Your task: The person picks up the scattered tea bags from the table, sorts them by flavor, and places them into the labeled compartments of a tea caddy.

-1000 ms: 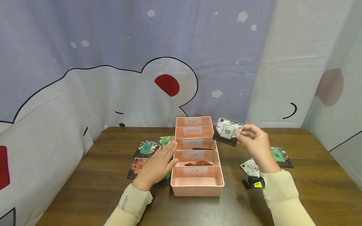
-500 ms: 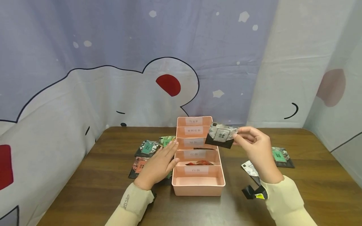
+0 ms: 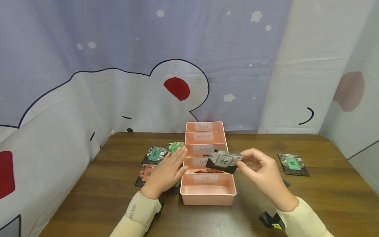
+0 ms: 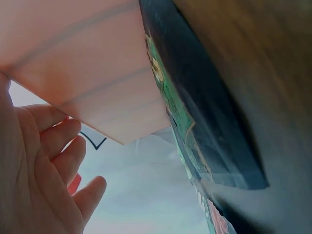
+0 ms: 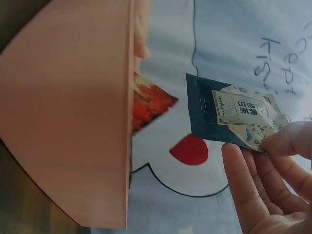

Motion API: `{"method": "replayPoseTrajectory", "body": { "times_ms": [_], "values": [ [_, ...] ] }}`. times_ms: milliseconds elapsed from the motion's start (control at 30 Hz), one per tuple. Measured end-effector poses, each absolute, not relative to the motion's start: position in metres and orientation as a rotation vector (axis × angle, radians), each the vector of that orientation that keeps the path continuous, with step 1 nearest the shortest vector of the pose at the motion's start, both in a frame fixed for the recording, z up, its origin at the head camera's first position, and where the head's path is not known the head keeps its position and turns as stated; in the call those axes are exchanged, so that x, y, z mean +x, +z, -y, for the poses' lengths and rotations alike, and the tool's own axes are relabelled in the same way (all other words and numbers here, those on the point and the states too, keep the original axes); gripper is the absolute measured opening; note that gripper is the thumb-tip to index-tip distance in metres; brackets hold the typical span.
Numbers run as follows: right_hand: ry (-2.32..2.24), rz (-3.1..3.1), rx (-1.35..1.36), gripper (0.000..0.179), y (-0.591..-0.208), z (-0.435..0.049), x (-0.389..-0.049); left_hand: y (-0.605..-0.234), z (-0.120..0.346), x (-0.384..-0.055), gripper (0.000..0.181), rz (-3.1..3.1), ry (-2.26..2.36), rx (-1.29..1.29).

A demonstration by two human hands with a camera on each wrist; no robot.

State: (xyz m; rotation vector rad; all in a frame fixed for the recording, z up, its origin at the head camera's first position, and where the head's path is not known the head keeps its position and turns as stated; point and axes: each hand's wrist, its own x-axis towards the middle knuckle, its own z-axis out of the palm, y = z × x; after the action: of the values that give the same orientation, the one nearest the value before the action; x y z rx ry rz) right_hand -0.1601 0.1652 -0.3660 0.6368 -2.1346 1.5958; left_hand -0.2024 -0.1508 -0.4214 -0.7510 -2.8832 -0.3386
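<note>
The right hand (image 3: 260, 174) pinched a black-and-white packet (image 3: 222, 160) by its edge, holding it tilted above the pink divided box (image 3: 206, 200), where a red packet (image 3: 202, 171) stuck up in the compartment behind the front one. The left hand (image 3: 165, 172), its fingers extended and gripping nothing, lay along the box's left rim, near an orange-red packet (image 3: 145, 172) on the surface (image 3: 331, 194); a green-labelled packet (image 3: 293, 164) lay to the right.

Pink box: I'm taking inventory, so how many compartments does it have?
5, in one row: nearest compartment, second, middle, fourth and farthest. The packet in the right hand partly covers the second and middle; none seems wholly hidden.
</note>
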Motion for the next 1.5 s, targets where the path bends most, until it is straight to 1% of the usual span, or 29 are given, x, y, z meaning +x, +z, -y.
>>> {"method": "replayPoseTrajectory", "body": {
  "times_ms": [333, 533, 767, 933, 1200, 1500],
  "values": [
    [1.373, 2.208, 0.884, 0.033, -0.386, -0.159, -0.152, -0.42, 0.152, -0.201, 0.066, 2.883, -0.323, -0.75],
    [1.285, 2.263, 0.985, 0.036, -0.391, -0.159, -0.151, -0.419, 0.152, -0.201, 0.066, 2.89, -0.306, -0.754],
    [1.185, 2.201, 1.218, 0.038, -0.394, -0.159, -0.151, -0.42, 0.152, -0.201, 0.066, 2.891, -0.322, -0.757],
    [1.061, 2.154, 1.361, 0.043, -0.394, -0.16, -0.153, -0.421, 0.153, -0.201, 0.066, 2.877, -0.324, -0.766],
    [0.763, 2.149, 1.432, 0.032, -0.391, -0.166, -0.156, -0.421, 0.152, -0.202, 0.065, 2.879, -0.34, -0.767],
    [0.665, 2.194, 1.498, 0.032, -0.391, -0.171, -0.16, -0.421, 0.152, -0.202, 0.065, 2.874, -0.345, -0.765]
  ]
}}
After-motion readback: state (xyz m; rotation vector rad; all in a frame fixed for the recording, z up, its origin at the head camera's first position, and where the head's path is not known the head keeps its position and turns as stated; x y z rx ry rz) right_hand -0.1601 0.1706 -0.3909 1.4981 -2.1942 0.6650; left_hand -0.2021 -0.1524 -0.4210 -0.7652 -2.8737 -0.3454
